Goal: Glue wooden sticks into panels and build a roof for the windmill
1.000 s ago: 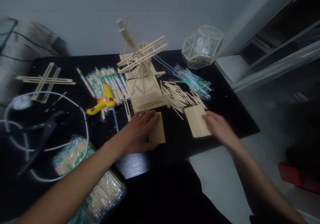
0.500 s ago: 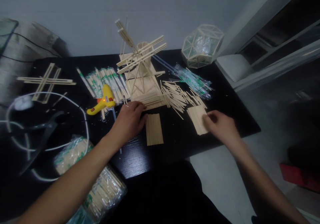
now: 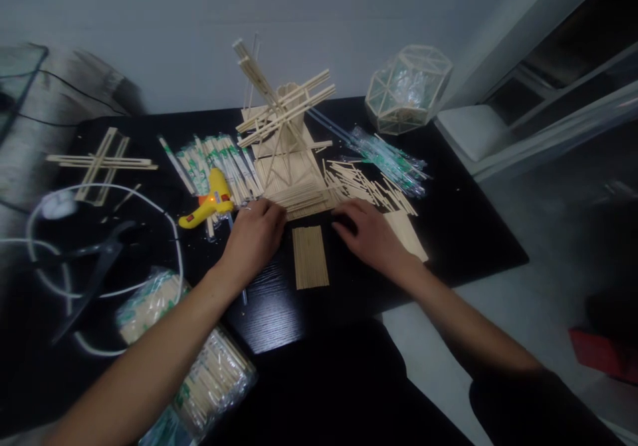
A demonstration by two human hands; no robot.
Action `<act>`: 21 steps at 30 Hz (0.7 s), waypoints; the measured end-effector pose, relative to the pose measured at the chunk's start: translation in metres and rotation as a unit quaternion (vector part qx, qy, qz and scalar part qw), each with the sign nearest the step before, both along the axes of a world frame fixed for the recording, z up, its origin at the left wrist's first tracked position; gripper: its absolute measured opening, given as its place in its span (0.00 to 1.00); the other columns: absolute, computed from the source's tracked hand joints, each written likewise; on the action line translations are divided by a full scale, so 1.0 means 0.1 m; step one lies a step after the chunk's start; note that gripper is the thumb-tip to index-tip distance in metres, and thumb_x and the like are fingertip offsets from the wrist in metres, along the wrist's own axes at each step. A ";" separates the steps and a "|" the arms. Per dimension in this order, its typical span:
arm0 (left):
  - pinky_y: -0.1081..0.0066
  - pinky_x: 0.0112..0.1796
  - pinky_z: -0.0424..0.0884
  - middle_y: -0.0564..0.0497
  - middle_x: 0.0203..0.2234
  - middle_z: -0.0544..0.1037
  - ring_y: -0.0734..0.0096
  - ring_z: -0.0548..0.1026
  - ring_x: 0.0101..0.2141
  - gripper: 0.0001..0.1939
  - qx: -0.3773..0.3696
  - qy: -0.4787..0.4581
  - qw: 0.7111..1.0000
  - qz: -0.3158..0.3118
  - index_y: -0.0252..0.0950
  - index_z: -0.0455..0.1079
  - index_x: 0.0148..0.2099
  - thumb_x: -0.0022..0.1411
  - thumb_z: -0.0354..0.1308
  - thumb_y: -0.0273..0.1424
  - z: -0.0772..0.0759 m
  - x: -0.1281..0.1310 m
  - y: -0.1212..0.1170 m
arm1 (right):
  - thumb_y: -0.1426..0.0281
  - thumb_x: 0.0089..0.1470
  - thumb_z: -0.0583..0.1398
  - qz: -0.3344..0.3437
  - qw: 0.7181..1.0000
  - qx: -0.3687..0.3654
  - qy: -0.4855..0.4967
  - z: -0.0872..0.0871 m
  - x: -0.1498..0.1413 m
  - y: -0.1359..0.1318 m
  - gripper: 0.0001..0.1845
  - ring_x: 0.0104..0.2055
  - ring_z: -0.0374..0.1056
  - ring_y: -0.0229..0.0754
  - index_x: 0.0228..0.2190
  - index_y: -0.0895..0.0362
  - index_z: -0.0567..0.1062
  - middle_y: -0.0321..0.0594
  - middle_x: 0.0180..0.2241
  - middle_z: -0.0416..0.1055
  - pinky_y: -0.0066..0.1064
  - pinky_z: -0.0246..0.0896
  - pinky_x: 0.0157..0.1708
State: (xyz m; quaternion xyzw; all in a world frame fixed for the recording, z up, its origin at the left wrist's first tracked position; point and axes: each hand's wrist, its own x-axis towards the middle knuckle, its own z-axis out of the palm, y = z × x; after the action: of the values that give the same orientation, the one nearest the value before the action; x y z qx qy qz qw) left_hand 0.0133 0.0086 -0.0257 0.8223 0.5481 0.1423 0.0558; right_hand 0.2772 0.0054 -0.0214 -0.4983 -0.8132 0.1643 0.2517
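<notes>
My left hand (image 3: 255,236) rests knuckles up on the black table (image 3: 349,286), its fingers curled at the front left edge of the stick windmill's base (image 3: 294,197). My right hand (image 3: 369,233) lies at the base's front right edge, fingers bent toward it. Between the two hands a small flat panel of glued sticks (image 3: 310,257) lies untouched. A second stick panel (image 3: 409,233) lies just right of my right hand, partly under it. The windmill model (image 3: 279,110) stands upright behind both hands.
A yellow glue gun (image 3: 208,201) with a lit lamp lies left of my left hand. Loose cut sticks (image 3: 363,187), wrapped chopsticks (image 3: 219,160), plastic packs (image 3: 209,379), a stick cross (image 3: 102,161), pliers (image 3: 84,270), a white cord and a faceted stick globe (image 3: 406,90) surround it.
My left hand left the small panel and moved up to the windmill base. My right hand let go of the right panel and moved left to the base's other side.
</notes>
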 end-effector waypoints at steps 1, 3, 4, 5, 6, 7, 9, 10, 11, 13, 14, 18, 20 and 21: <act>0.60 0.45 0.69 0.41 0.39 0.77 0.55 0.75 0.42 0.12 -0.001 0.001 1.000 0.002 0.34 0.76 0.45 0.75 0.52 0.29 0.00 0.00 0.00 | 0.74 0.64 0.62 0.027 1.000 -0.001 -0.001 -0.02 -0.11 0.07 0.08 0.53 0.73 0.53 0.44 0.56 0.78 0.49 0.47 0.78 0.46 0.68 0.56; 0.60 0.44 0.69 0.41 0.40 0.77 0.54 0.75 0.42 0.12 -0.006 0.003 1.000 0.003 0.33 0.76 0.45 0.75 0.52 0.30 0.00 0.00 0.01 | 0.76 0.65 0.60 0.072 0.997 -0.004 -0.025 -0.06 -0.31 0.20 0.10 0.55 0.72 0.53 0.46 0.59 0.78 0.51 0.49 0.77 0.45 0.65 0.57; 0.60 0.45 0.70 0.41 0.40 0.77 0.55 0.75 0.42 0.12 -0.011 0.004 1.000 0.001 0.33 0.76 0.45 0.76 0.52 0.30 0.00 0.00 0.01 | 0.77 0.67 0.58 0.081 0.996 -0.003 -0.046 -0.07 -0.39 0.25 0.10 0.55 0.71 0.53 0.47 0.59 0.78 0.52 0.50 0.77 0.45 0.64 0.57; 0.60 0.45 0.70 0.41 0.40 0.78 0.55 0.75 0.42 0.12 -0.014 0.004 1.000 0.000 0.33 0.76 0.45 0.76 0.52 0.29 0.01 0.00 0.01 | 0.77 0.69 0.56 0.086 0.994 -0.002 -0.068 -0.09 -0.45 0.30 0.11 0.53 0.71 0.52 0.46 0.60 0.78 0.52 0.49 0.78 0.44 0.64 0.56; 0.60 0.45 0.70 0.41 0.39 0.78 0.55 0.75 0.42 0.12 -0.018 0.005 1.000 -0.002 0.33 0.76 0.45 0.76 0.52 0.29 0.01 0.00 0.01 | 0.77 0.70 0.55 0.088 0.992 0.001 -0.089 -0.10 -0.49 0.33 0.12 0.52 0.71 0.52 0.46 0.60 0.78 0.51 0.48 0.78 0.43 0.63 0.54; 0.60 0.45 0.70 0.42 0.39 0.78 0.55 0.75 0.42 0.11 -0.020 0.006 1.000 -0.002 0.33 0.76 0.44 0.76 0.52 0.28 0.01 0.01 0.01 | 0.77 0.71 0.54 0.090 0.990 0.004 -0.112 -0.10 -0.53 0.36 0.13 0.51 0.70 0.52 0.46 0.60 0.78 0.51 0.47 0.78 0.42 0.61 0.53; 0.60 0.45 0.70 0.42 0.38 0.78 0.55 0.75 0.41 0.10 -0.024 0.011 1.000 -0.001 0.33 0.76 0.43 0.75 0.53 0.27 0.01 0.01 0.01 | 0.76 0.72 0.53 0.092 0.984 0.007 -0.152 -0.12 -0.56 0.39 0.13 0.50 0.69 0.51 0.45 0.60 0.78 0.50 0.45 0.77 0.40 0.59 0.50; 0.60 0.45 0.70 0.42 0.38 0.78 0.55 0.75 0.41 0.09 -0.025 0.011 1.000 0.001 0.34 0.76 0.43 0.74 0.54 0.27 0.01 0.01 0.01 | 0.75 0.72 0.53 0.093 0.982 0.006 -0.167 -0.12 -0.57 0.39 0.12 0.49 0.68 0.51 0.44 0.60 0.78 0.49 0.44 0.77 0.40 0.57 0.49; 0.60 0.45 0.70 0.42 0.39 0.78 0.55 0.75 0.41 0.09 -0.027 0.009 1.000 0.004 0.34 0.76 0.44 0.74 0.54 0.26 0.00 0.02 0.01 | 0.75 0.72 0.54 0.093 0.980 0.003 -0.178 -0.12 -0.57 0.40 0.12 0.48 0.68 0.51 0.44 0.59 0.78 0.49 0.43 0.77 0.39 0.56 0.48; 0.59 0.45 0.70 0.42 0.40 0.78 0.54 0.76 0.42 0.07 -0.032 -0.004 0.999 0.008 0.34 0.76 0.46 0.72 0.56 0.25 -0.01 0.02 0.01 | 0.77 0.71 0.54 0.094 0.977 -0.007 -0.193 -0.11 -0.57 0.41 0.11 0.47 0.68 0.51 0.43 0.59 0.78 0.48 0.41 0.76 0.39 0.55 0.46; 0.59 0.45 0.70 0.42 0.41 0.78 0.53 0.76 0.43 0.07 -0.036 -0.010 0.999 0.009 0.34 0.75 0.48 0.72 0.56 0.25 -0.02 0.02 0.01 | 0.78 0.70 0.55 0.094 0.976 -0.012 -0.198 -0.10 -0.57 0.41 0.11 0.46 0.68 0.51 0.43 0.59 0.77 0.48 0.41 0.76 0.39 0.54 0.45; 0.60 0.44 0.71 0.41 0.41 0.78 0.53 0.76 0.43 0.07 -0.044 0.007 0.999 0.009 0.33 0.74 0.46 0.72 0.55 0.24 -0.03 0.02 0.02 | 0.80 0.68 0.55 0.096 0.969 -0.030 -0.224 -0.03 -0.61 0.42 0.11 0.45 0.68 0.53 0.43 0.61 0.77 0.50 0.40 0.76 0.39 0.54 0.44; 0.60 0.43 0.70 0.40 0.40 0.77 0.53 0.76 0.41 0.07 -0.043 0.019 0.999 0.012 0.32 0.74 0.45 0.73 0.54 0.24 -0.02 0.02 0.02 | 0.81 0.67 0.53 0.096 0.967 -0.032 -0.233 0.00 -0.63 0.39 0.12 0.46 0.68 0.55 0.43 0.62 0.76 0.53 0.42 0.76 0.41 0.54 0.45; 0.60 0.42 0.70 0.40 0.39 0.77 0.53 0.76 0.40 0.07 -0.042 0.021 0.999 0.012 0.32 0.74 0.44 0.73 0.54 0.24 -0.02 0.03 0.02 | 0.81 0.67 0.53 0.096 0.967 -0.033 -0.235 0.01 -0.64 0.37 0.12 0.46 0.68 0.55 0.44 0.63 0.76 0.55 0.43 0.76 0.41 0.54 0.46</act>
State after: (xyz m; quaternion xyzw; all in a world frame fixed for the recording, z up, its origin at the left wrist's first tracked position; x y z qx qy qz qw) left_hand 0.0164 0.0107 -0.0277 0.8154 0.5643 0.1028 0.0775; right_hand 0.2132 0.0428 -0.0202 -0.4507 -0.8877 0.0922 0.0198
